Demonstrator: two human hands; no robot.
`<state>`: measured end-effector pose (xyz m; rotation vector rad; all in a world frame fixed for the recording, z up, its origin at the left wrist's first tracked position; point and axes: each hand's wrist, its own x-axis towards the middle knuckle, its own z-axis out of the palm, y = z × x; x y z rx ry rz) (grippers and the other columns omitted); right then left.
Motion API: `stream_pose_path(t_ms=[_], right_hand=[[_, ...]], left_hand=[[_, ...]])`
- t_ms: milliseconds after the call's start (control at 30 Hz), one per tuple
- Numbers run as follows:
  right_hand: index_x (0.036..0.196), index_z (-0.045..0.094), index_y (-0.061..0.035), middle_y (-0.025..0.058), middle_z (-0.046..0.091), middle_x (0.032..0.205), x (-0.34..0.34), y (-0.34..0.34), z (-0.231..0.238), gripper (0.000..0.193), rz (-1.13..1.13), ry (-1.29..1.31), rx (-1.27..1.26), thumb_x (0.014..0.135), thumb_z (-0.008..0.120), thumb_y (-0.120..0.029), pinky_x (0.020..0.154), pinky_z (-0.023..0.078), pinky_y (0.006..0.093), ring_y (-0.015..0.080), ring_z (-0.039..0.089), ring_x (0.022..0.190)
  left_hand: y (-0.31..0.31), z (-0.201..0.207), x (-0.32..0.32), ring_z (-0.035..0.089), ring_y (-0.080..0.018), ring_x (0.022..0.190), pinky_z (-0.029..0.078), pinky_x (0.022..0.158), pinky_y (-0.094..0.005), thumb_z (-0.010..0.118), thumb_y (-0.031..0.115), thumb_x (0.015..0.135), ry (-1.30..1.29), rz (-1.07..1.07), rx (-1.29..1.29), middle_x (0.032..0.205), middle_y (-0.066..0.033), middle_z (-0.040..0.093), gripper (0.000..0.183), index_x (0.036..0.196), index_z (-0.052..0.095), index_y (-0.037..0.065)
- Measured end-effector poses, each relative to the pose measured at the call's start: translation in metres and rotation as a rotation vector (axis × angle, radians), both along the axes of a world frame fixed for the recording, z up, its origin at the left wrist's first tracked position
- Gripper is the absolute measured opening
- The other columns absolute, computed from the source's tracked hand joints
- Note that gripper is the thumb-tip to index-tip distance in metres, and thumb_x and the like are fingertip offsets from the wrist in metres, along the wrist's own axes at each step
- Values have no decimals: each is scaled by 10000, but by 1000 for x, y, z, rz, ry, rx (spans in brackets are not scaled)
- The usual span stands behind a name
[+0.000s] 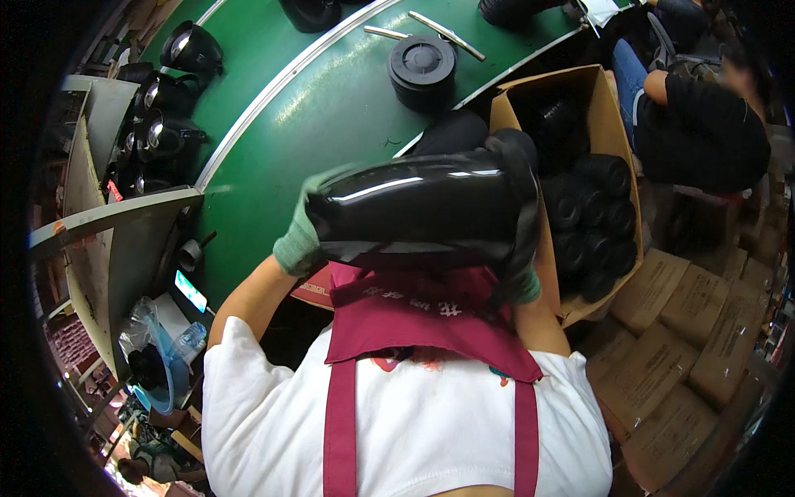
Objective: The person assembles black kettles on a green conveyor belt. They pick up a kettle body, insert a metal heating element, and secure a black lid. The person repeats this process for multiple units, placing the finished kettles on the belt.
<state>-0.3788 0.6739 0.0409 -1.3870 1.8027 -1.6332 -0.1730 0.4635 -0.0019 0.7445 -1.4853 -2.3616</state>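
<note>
A glossy black, tapering jug body [422, 211] lies sideways across my chest, held between both hands. My left hand [302, 228], in a pale green glove, is closed round its narrower left end. At the wider right end is my right hand [528, 282]; its green glove cuff shows, and dark coated glove or a dark rim wraps that end, so the fingers are hard to make out. Beyond the jug body, a stack of round black lids [422, 66] stands on the green conveyor table [290, 124].
Close on my right, an open cardboard box [567, 79] holds several black cylindrical parts. Sealed cartons [654, 364] are stacked behind it. A seated co-worker [704, 124] is at far right. Shiny black jugs [166, 132], a lit phone [190, 291] and a blue basin [170, 381] are on the left.
</note>
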Motion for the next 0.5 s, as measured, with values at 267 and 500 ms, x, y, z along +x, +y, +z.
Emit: stream_pose_path(t_ms=[267,500], right_hand=[[1549,378,-12,142,455,1540,-26,7,11,638,99,-276,59,1059,478,-409,1178,337,367,272,460,1391],[1539,380,-4,174,459,1530,-4,-8,-2,708,-87,-37,-101,1009,560,-437,1199,310,403,294,433,1420]], left_hand=[[-18,-30,3,682,-243,1100,535,1005,-376,663,255,944,63,21,-90,1268,-147,691,504,1351,608,-39],[-25,-18,-7,684,-220,1082,542,992,-368,673,120,927,-13,-63,-392,1242,-141,712,409,1303,648,-40]])
